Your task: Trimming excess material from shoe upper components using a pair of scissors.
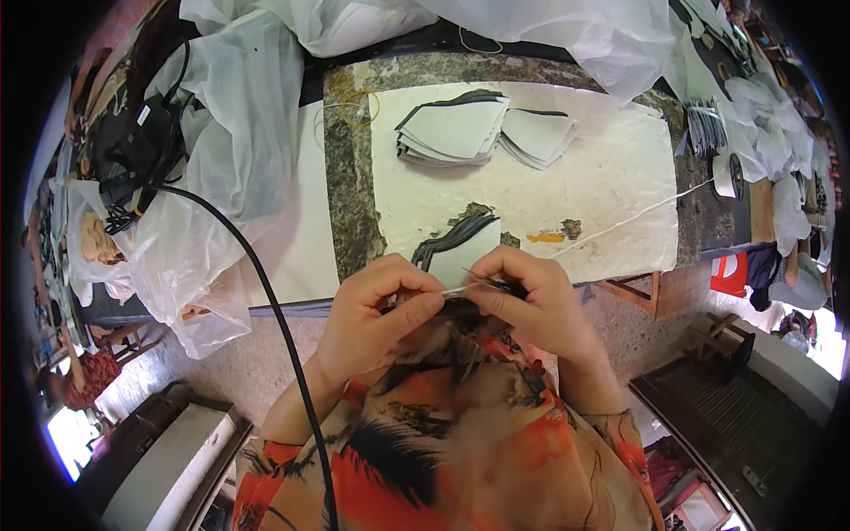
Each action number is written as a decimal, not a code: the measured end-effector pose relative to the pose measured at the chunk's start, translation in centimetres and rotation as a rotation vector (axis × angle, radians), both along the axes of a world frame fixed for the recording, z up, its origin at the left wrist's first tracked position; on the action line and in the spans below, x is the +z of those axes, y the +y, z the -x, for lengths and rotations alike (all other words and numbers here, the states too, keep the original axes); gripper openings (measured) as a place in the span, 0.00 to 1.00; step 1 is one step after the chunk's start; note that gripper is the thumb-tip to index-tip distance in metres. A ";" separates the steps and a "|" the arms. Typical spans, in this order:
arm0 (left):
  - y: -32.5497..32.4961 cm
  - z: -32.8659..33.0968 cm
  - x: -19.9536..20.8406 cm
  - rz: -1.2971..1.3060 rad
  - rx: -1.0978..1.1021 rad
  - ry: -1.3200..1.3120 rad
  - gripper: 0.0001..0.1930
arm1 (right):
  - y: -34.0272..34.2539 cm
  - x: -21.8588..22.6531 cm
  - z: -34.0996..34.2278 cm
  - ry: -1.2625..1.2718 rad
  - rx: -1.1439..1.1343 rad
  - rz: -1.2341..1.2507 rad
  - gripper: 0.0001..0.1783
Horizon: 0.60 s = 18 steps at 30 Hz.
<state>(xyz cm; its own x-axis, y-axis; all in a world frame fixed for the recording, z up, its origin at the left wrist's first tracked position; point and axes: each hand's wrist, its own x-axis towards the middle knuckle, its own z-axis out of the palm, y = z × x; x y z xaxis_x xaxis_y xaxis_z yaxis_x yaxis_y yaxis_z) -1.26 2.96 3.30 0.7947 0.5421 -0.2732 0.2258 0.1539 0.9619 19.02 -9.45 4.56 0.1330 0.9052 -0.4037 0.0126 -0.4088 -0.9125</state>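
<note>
We hold our two hands close together at the near edge of the worktop (708, 223), about midway along it. Our left hand (385, 296) pinches a thin pale strip (454, 290) between thumb and forefinger; our right hand (531, 292) pinches it too, from the other side, so the strip spans the small gap between our fingertips. Something dark shows beneath our fingers, too hidden to make out.

Just beyond our hands, near the white sheet's (620, 159) front edge, lies a dark-edged white piece (469, 248), partly covered by our fingers. Toward the sheet's far edge we have a larger stack of white pieces (452, 131) with black edging, and just to its right a smaller stack (537, 137).

A white cord (633, 215) slants from a spool (730, 176) by the worktop's right end toward our right hand; we cannot tell where it ends. A yellow loop (362, 108) lies near the sheet's far left corner. Plastic bags (239, 124) cover much of the worktop's left end, and a black cable (270, 296) hangs before us, left of our hands.
</note>
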 end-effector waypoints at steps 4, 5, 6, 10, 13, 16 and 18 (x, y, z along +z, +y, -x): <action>-0.7 0.7 -1.4 0.174 0.236 -0.058 0.04 | 0.5 -1.1 -0.1 0.162 -0.159 -0.030 0.06; -0.7 0.8 -1.3 0.174 0.240 -0.057 0.04 | 0.7 -1.0 -0.4 0.203 -0.152 -0.040 0.07; -0.5 0.9 -1.3 0.216 0.242 -0.042 0.06 | 0.8 -0.9 -0.4 0.205 -0.149 -0.038 0.07; -0.3 -0.3 0.4 0.361 0.229 -0.014 0.08 | 0.9 -0.2 -0.2 0.133 -0.114 -0.002 0.08; 0.0 -0.9 1.2 0.524 0.156 0.034 0.09 | 0.9 0.0 0.0 0.107 -0.095 -0.009 0.08; -0.6 -1.6 1.2 0.560 0.121 0.010 0.08 | 0.8 0.2 0.1 0.090 -0.079 -0.024 0.07; -0.7 -1.6 0.8 0.511 0.109 0.014 0.07 | 0.8 0.2 0.2 0.088 -0.074 -0.025 0.06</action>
<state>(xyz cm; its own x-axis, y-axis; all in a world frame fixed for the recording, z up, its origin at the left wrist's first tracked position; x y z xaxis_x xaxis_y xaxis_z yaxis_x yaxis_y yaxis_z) 0.30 2.26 4.13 0.7354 0.4161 -0.5348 0.1948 0.6261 0.7550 18.84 -8.66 4.75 0.1653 0.9042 -0.3939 -0.0975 -0.3824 -0.9188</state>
